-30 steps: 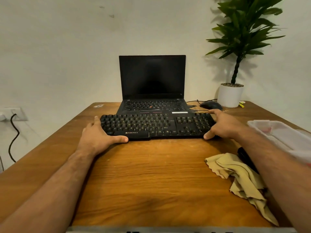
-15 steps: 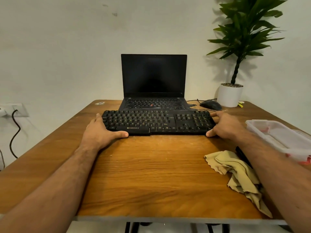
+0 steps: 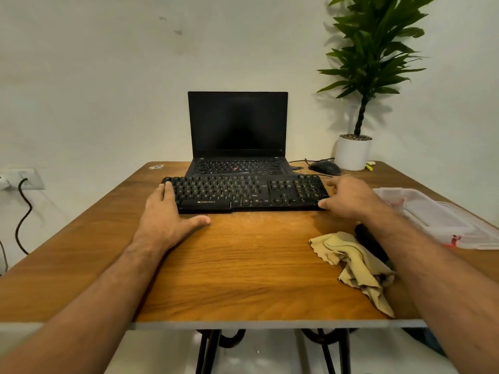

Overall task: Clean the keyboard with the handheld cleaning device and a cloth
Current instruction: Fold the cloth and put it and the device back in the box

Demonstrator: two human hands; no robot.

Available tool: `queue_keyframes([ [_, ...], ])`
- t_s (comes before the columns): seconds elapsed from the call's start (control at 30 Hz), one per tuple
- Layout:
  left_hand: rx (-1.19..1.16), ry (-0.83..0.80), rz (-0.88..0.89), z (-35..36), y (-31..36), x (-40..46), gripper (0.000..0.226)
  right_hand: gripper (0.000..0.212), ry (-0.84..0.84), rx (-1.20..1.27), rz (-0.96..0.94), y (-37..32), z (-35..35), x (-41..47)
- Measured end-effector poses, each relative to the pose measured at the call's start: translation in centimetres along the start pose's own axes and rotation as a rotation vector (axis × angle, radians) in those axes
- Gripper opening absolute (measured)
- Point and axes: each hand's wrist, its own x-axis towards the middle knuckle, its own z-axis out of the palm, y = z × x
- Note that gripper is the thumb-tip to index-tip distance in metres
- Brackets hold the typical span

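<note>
A black keyboard [image 3: 243, 193] lies flat on the wooden table [image 3: 237, 268], just in front of an open laptop [image 3: 237, 125]. My left hand [image 3: 164, 214] rests at the keyboard's left end, fingers straight along its edge and thumb spread out on the table. At the right end, my right hand [image 3: 348, 198] touches the front corner with its thumb; its fingers are blurred beside the edge. A crumpled beige cloth [image 3: 351, 263] lies near the front right. A black handheld device [image 3: 370, 244] lies beside it, partly hidden under my right forearm.
A black mouse [image 3: 324, 167] with its cable and a white plant pot [image 3: 352, 152] stand at the back right. A clear plastic container [image 3: 432, 217] lies along the right edge. A wall socket with a black cable [image 3: 24, 182] is at the left.
The keyboard has come a little toward me, off the laptop's front edge. My left thumb has left the keyboard's front edge and lies on the table. My right fingers have loosened.
</note>
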Motion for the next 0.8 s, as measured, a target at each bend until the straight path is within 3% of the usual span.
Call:
queue_keyframes([
  [0.07, 0.005, -0.039, 0.039, 0.3, 1.3, -1.3, 0.134, 0.033, -0.084, 0.004, -0.021, -0.1, -0.9, -1.3],
  [0.13, 0.0, -0.062, 0.076, 0.5, 2.5, -2.6, 0.129, 0.023, -0.215, -0.012, -0.028, 0.0, -1.3, -2.7],
  [0.27, 0.011, -0.074, 0.167, 0.5, 4.4, -4.9, 0.111, 0.038, -0.39, -0.116, -0.076, -0.1, -1.0, -5.0],
  [0.4, -0.142, -0.148, 0.219, 1.1, 6.8, -7.5, 0.089, 0.028, -0.334, -0.086, -0.107, 0.3, -0.6, -5.3],
  [0.53, -0.6, -0.261, 0.132, 2.1, 11.2, -9.0, 0.07, 0.017, -0.283, 0.099, -0.187, 0.7, -0.8, -5.9],
  [0.6, -0.777, -0.362, 0.088, 3.0, 13.6, -9.4, 0.07, 0.024, -0.248, 0.146, -0.238, 0.9, -0.9, -6.6],
  [0.7, -0.727, -0.419, 0.163, 4.5, 16.3, -9.4, 0.073, 0.036, -0.235, 0.114, -0.209, 1.3, -1.0, -7.3],
  [0.8, -0.674, -0.391, 0.208, 5.1, 17.1, -8.7, 0.058, 0.038, -0.328, 0.116, -0.153, 2.1, -1.1, -7.7],
])
